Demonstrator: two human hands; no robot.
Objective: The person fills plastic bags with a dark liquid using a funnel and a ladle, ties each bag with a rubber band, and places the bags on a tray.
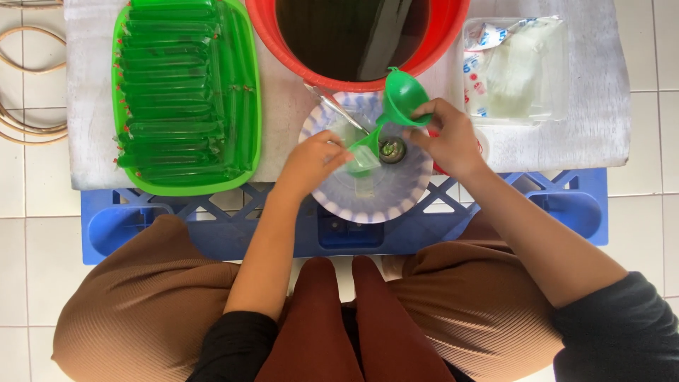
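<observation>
Glossy green plastic funnel (402, 95), shiny red plastic basin (453, 32), clear glossy plastic bag (366, 159), matt blue plastic crate (566, 205)

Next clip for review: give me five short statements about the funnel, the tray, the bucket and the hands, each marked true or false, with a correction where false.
1. The right hand holds a green funnel. True.
2. The green tray on the left has nothing in it. False: it is packed with long, thin green-filled plastic packs lying in rows.
3. The red bucket holds a dark liquid. True.
4. The left hand rests on the person's lap. False: it is over the patterned plate, at the funnel's spout, pinching a small clear plastic sleeve.
5. The clear bag of plastic wrappers lies left of the tray. False: it lies right of the bucket.
</observation>
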